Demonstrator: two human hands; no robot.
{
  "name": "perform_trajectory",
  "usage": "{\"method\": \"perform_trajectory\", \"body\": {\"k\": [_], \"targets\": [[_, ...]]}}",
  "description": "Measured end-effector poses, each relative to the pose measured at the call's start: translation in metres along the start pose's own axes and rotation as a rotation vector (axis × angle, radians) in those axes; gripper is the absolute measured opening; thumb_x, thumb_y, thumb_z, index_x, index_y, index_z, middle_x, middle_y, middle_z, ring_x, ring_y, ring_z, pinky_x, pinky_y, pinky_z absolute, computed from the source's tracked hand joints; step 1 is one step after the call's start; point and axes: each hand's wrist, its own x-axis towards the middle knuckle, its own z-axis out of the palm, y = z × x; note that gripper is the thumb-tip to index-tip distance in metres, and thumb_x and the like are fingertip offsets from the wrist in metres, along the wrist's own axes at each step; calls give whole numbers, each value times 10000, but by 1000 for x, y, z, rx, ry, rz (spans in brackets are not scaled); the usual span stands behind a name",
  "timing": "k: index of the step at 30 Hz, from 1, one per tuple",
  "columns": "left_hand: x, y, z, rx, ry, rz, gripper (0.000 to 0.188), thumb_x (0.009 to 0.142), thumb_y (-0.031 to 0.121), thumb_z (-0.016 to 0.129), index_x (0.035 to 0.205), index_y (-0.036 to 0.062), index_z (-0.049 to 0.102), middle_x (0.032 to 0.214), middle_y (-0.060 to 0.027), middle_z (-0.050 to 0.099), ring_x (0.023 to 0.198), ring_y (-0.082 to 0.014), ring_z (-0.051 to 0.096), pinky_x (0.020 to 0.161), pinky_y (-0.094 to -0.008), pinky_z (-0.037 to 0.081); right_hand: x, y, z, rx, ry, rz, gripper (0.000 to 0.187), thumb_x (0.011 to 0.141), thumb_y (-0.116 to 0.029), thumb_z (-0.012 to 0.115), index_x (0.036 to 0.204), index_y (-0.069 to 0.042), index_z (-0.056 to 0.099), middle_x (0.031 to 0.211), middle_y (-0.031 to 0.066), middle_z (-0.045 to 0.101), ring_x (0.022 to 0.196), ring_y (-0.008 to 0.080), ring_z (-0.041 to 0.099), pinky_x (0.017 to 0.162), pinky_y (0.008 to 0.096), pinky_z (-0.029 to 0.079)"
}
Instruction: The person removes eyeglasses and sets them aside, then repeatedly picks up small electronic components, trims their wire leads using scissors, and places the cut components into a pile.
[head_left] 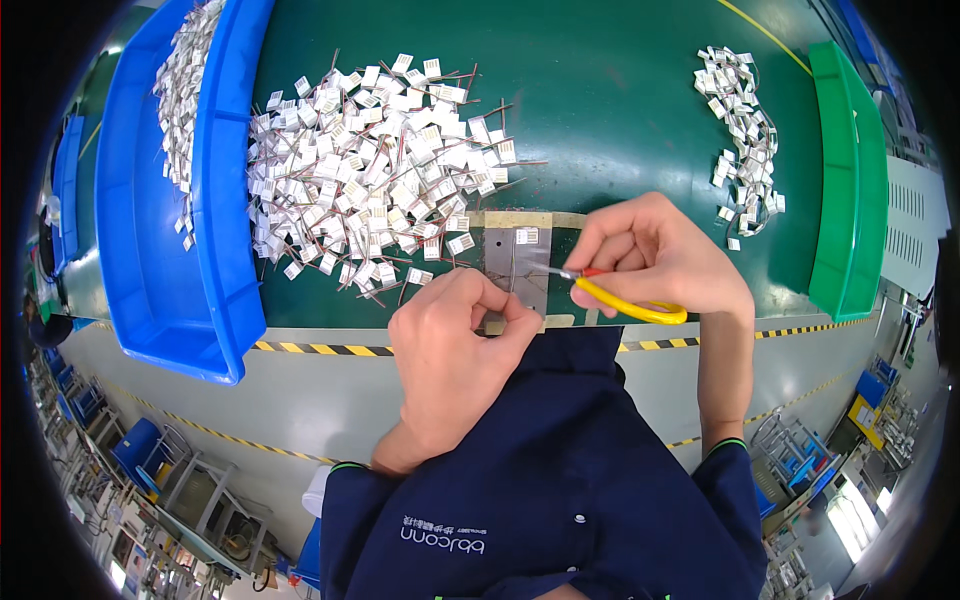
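A small white connector [527, 236] lies on a grey metal plate [537, 290] taped at the table's near edge. Its thin wires [514, 268] run down toward my left hand [462, 325], whose thumb and forefinger are pinched at their lower end; the fingertips partly hide the grip. In my right hand [660, 258] is a pair of scissors [630, 303] with yellow and red handles. Their metal tips point left over the plate, beside the wires, and are blurred. A big heap of white connectors with short dark and red wires [370, 170] spreads just beyond my left hand.
At the left stands a blue bin [225, 200] with more white pieces inside. A looser group of connectors [745, 140] lies at the right, before a green bin [835, 190]. The green table [600, 110] ends just in front of my body.
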Motion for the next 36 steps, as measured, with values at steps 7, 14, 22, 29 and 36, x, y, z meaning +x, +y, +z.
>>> {"method": "perform_trajectory", "body": {"k": [7, 14, 22, 29, 36], "targets": [[3, -1, -1, -90, -43, -48, 124, 595, 32, 666, 601, -13, 550, 460, -23, 440, 423, -89, 342, 435, -250, 283, 5, 0, -2, -46, -94, 85, 125, 768, 36, 618, 872, 105, 613, 746, 145, 669, 607, 112, 638, 550, 185, 499], [4, 2, -4, -73, -59, -61, 124, 599, 38, 668, 602, -9, 554, 458, -27, 431, 418, -95, 352, 433, -255, 288, 7, 0, 1, -85, -37, 122, 162, 728, -76, 660, 822, 57, 660, 688, 94, 668, 621, 74, 609, 571, 190, 439], [2, -1, -2, -79, -56, -51, 126, 605, 38, 671, 608, -2, 552, 465, -31, 431, 414, -114, 373, 435, -271, 304, 12, 3, 1, -59, -76, 102, 145, 745, 34, 638, 873, 102, 634, 740, 136, 670, 616, 121, 646, 559, 190, 501], [1, 0, -6, 10, -118, -64, 150, 619, 97, 708, 610, 50, 565, 573, -48, 578, 526, -209, 570, 503, -318, 438, 12, -4, 4, -128, -61, 142, 172, 707, -55, 670, 826, 68, 659, 655, 81, 664, 566, 53, 575, 528, 188, 420], [-7, 1, 0, -59, -131, 2, 145, 603, 61, 689, 603, 32, 547, 537, -43, 505, 478, -165, 478, 458, -298, 365, 11, -6, 4, -228, -32, 142, 162, 718, -54, 667, 824, 69, 653, 633, 71, 654, 538, 42, 553, 478, 199, 388]]}}
